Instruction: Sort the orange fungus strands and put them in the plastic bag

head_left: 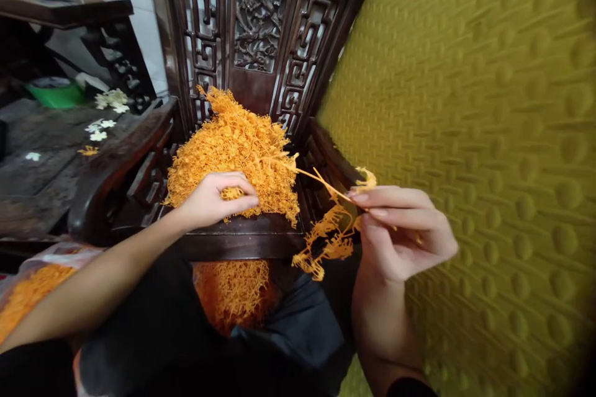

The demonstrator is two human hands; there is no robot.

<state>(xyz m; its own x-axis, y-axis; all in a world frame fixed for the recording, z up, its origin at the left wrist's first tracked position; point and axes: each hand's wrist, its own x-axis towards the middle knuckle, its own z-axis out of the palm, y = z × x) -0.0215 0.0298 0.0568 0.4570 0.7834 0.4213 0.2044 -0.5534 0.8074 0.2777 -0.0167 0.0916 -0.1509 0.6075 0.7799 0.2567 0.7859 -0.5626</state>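
A big heap of orange plastic sprigs (242, 142) lies on the seat of a dark carved wooden chair (242, 239). My left hand (214, 198) presses down on the heap's front edge, fingers curled into the sprigs. My right hand (395, 232) is to the right of the chair and pinches a single orange sprig (328, 236), whose stem stretches back toward the heap while its branches hang below my fingers. More orange sprigs (233, 291) lie below the seat's front edge, between my knees.
A yellow-green embossed wall (488, 136) fills the right side, close to my right hand. At the lower left a clear bag (32, 288) holds orange sprigs. A dark table (51, 142) at the left carries white flowers, one orange piece and a green roll.
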